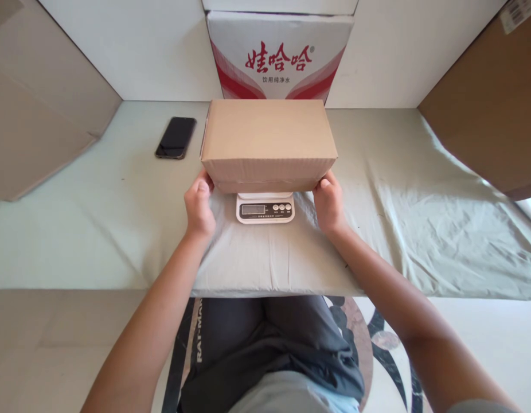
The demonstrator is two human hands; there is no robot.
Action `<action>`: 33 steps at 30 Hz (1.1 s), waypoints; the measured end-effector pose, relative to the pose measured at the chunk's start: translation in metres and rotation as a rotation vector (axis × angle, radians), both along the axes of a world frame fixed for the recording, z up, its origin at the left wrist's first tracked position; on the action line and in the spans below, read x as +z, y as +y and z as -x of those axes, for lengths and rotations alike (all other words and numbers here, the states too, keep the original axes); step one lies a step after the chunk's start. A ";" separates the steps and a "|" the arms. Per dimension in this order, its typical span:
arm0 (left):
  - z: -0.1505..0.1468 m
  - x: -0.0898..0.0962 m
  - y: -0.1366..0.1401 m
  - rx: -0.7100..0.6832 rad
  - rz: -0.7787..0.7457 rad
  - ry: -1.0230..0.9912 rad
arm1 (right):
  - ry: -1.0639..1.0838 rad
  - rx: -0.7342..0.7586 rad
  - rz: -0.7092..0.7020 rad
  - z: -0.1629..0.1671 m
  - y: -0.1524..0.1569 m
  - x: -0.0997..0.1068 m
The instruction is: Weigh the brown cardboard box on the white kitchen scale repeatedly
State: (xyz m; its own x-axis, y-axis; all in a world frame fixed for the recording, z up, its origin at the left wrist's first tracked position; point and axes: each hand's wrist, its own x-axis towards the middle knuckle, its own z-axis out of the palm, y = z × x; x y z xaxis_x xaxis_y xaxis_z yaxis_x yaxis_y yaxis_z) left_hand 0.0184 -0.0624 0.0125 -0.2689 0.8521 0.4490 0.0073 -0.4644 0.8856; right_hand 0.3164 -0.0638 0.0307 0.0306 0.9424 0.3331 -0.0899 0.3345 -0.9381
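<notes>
A closed brown cardboard box [270, 135] is over a white digital scale [265, 219], covering the scale's platform. Whether the box rests fully on the platform I cannot tell. My left hand [200, 205] grips the box's lower left corner, thumb up and fingers hidden beneath. At the lower right corner my right hand [328, 201] holds the box in the same way. The scale's display and buttons face me below the box's front edge; the digits are too faint to read.
A black phone [176, 137] lies left of the box on the pale green cloth [136, 229]. Behind stands a white and red carton [279, 57]. Large cardboard pieces flank the table at left [46, 97] and right [484, 109]. The table's front edge is close to my lap.
</notes>
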 end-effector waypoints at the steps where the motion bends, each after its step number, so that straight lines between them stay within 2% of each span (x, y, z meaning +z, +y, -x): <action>1: 0.000 0.001 0.000 0.000 0.001 -0.002 | 0.003 0.001 0.003 0.000 0.000 0.000; 9: -0.001 0.003 -0.001 -0.022 -0.029 -0.052 | 0.048 0.010 -0.006 0.002 -0.001 0.003; 33: 0.000 0.000 0.001 -0.023 0.000 -0.017 | 0.024 0.011 0.009 0.000 0.001 -0.001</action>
